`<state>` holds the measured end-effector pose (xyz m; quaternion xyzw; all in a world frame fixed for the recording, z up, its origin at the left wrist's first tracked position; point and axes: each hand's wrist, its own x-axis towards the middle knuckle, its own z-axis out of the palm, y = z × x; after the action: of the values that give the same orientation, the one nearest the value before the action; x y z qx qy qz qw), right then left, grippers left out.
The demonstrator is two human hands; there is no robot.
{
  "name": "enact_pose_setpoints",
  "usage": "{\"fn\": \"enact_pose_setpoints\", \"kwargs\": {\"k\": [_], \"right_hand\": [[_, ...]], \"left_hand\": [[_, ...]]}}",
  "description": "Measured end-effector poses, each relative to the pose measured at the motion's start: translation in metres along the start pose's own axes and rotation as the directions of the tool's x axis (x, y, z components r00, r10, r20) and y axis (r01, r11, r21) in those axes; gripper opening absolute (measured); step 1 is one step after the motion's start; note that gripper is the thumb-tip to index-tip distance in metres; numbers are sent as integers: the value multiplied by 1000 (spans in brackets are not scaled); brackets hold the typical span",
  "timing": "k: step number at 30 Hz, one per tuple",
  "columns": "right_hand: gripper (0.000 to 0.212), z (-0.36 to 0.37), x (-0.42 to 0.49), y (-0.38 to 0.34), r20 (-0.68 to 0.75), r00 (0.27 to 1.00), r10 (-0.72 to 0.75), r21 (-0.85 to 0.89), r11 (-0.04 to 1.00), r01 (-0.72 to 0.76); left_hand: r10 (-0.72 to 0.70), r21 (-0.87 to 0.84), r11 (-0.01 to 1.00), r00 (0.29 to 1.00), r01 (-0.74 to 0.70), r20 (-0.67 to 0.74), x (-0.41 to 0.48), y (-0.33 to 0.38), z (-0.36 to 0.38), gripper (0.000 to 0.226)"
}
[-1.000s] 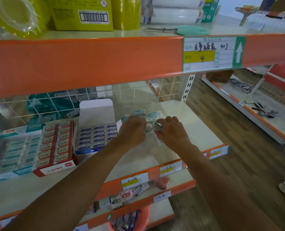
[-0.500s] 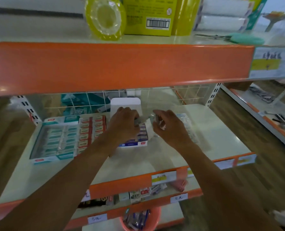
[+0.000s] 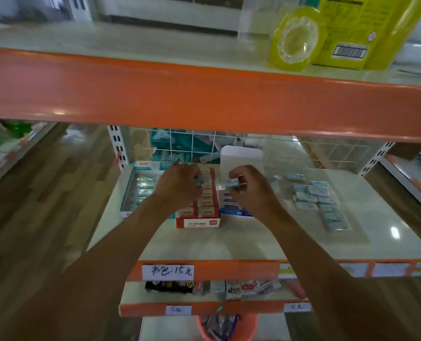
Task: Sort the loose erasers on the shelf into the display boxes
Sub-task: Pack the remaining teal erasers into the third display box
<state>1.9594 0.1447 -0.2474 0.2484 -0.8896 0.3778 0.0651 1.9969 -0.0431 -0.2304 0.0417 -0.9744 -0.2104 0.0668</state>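
Pinched a small wrapped eraser [image 3: 232,184] in the right grip [image 3: 252,194], between thumb and curled forefingers, just above the back of the blue display box [image 3: 231,209]. Curled the left grip [image 3: 179,187] round what looked like a second eraser [image 3: 200,181], over the red display box [image 3: 199,214], at 9 o'clock of the right grip. Saw the rest of the loose erasers [image 3: 314,201] scattered in a cluster on the shelf [image 3: 229,244] at 3 o'clock of the right grip, apart from the boxes. Saw a teal display box [image 3: 140,190] at 9 o'clock of the red one, but could not tell whether touching it. Judged each eraser light, small and fairly firm, rubbery under a glossy film wrapper, hence slippery on the faces and liable to squirt out of a hard squeeze. Judged them safe from breaking in a drop, though apt to skid or bounce off the smooth shelf. Reckoned the best hold to be across the two long edges, near the middle, with fingertips only, leaving the ends free for sliding down into a row. Reckoned little force needed, but more care in matching wrapper to box, given the likeness of blue and teal packs in this dim, blurred view. Could not read the print on any wrapper.
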Motion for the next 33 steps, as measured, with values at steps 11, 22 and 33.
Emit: {"fn": "enact_pose_setpoints", "kwargs": {"k": [11, 22, 33], "right_hand": [[22, 46, 24, -51, 51, 996, -70, -5, 997, 71], [19, 97, 50, -80, 100, 990, -103, -267, 955, 126], [24, 120, 73, -79, 168, 980, -112, -437, 882, 175]], "left_hand": [[-17, -88, 996, 1000, 15, -17, -15, -59, -34, 24], [-61, -172, 983, 998, 66, 31, -11, -106, -43, 29], [-118, -243, 961, 991, 130, 62, 2, -137, -38, 32]]}}
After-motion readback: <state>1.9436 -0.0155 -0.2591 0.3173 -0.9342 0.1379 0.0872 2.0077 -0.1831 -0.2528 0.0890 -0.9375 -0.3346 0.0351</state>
